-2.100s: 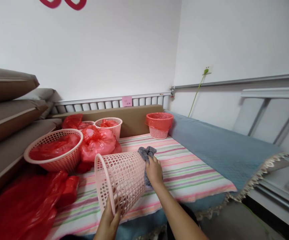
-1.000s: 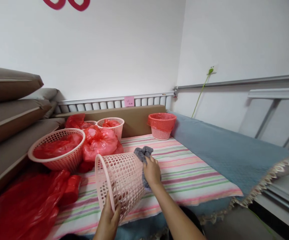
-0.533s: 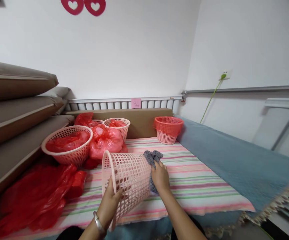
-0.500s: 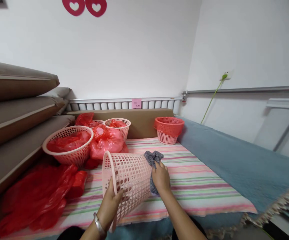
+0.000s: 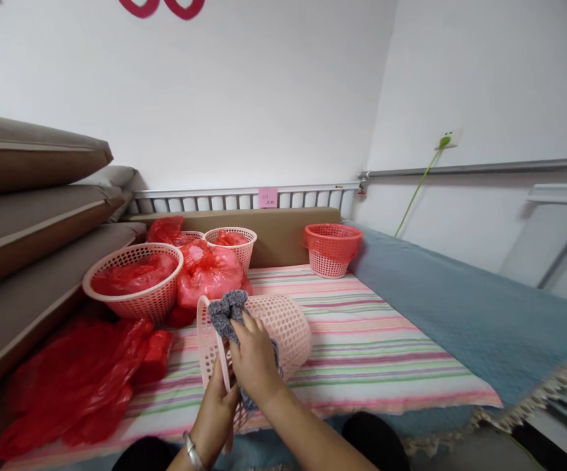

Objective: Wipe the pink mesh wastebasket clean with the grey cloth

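Observation:
A pale pink perforated plastic basket (image 5: 286, 327) lies on its side on a striped cloth (image 5: 376, 353), its mouth facing left. My left hand (image 5: 217, 409), with a silver bangle at the wrist, grips the basket's rim at the near side. Pressed against the outside of the basket near the rim is a grey cloth (image 5: 227, 314), held under the closed fingers of my right hand (image 5: 256, 356). Part of that cloth hangs below the hand, and my right forearm hides the basket's lower side.
Left stands a pink basket (image 5: 165, 297) lined with red plastic, beside a stuffed red bag (image 5: 209, 271) and loose red bags (image 5: 77, 386). Another lined basket (image 5: 246, 252) is behind. A red-topped basket (image 5: 329, 265) stands at back right. Cushions (image 5: 33, 209) are stacked left.
My right hand has slid the grey cloth leftward along the basket, from its base end to near the rim. My left hand keeps its hold on the rim.

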`<state>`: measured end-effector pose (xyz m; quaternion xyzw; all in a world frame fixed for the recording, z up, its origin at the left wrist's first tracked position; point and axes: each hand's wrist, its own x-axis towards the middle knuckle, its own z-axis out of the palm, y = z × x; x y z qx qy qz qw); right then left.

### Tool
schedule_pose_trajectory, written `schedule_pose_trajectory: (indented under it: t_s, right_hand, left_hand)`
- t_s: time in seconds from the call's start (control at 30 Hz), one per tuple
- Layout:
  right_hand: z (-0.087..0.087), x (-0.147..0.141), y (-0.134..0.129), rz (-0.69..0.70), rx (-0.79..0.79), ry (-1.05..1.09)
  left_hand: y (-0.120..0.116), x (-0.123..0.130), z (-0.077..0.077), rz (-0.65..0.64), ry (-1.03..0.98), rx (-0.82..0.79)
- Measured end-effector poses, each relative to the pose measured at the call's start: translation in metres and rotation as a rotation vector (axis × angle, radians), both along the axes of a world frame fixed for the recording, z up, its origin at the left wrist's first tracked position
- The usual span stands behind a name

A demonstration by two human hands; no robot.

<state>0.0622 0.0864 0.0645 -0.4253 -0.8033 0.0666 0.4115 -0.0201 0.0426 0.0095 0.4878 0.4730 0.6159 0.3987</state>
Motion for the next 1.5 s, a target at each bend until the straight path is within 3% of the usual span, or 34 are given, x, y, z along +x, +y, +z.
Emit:
schedule_pose_trajectory:
  t_s: [0.13,0.33,0.43,0.67,0.77,0.93,1.07,1.2,1.33,1.5]
  right_hand:
    - [-0.018,0.028,0.028,-0.065,0.041,-0.083]
    - [-0.045,0.096,0.094,-0.504,-0.137,-0.186]
    - [-0.050,0.114,0.103,-0.579,-0.194,-0.200]
    - [-0.056,0.113,0.089,-0.559,-0.161,-0.196]
    - [-0.056,0.117,0.088,-0.547,-0.174,-0.181]
    - [-0.040,0.088,0.073,-0.485,-0.187,-0.121]
    - [-0.014,0.030,0.034,-0.205,-0.100,-0.013]
    - [0.004,-0.006,-0.006,0.009,-0.086,0.060]
    - [0.001,-0.006,-0.017,0.018,-0.076,0.055]
    - [-0.020,0.025,0.018,-0.135,-0.001,-0.080]
  left_hand:
    - [-0.005,0.005,-0.009,-0.117,-0.128,-0.075]
    - [-0.014,0.007,-0.029,-0.181,-0.131,-0.077]
    - [-0.015,0.004,-0.031,-0.181,-0.057,-0.071]
    - [0.002,-0.005,0.014,-0.152,-0.172,-0.120]
    - [0.004,-0.003,0.022,-0.160,-0.256,-0.138]
    - [-0.004,0.004,0.015,-0.140,-0.297,-0.157]
    - [-0.003,0.005,0.013,-0.121,-0.229,-0.148]
    - [-0.002,0.002,0.011,0.051,-0.062,-0.015]
    - [-0.006,0.005,0.007,0.079,-0.026,-0.013]
    - [-0.010,0.009,-0.006,-0.072,-0.115,-0.051]
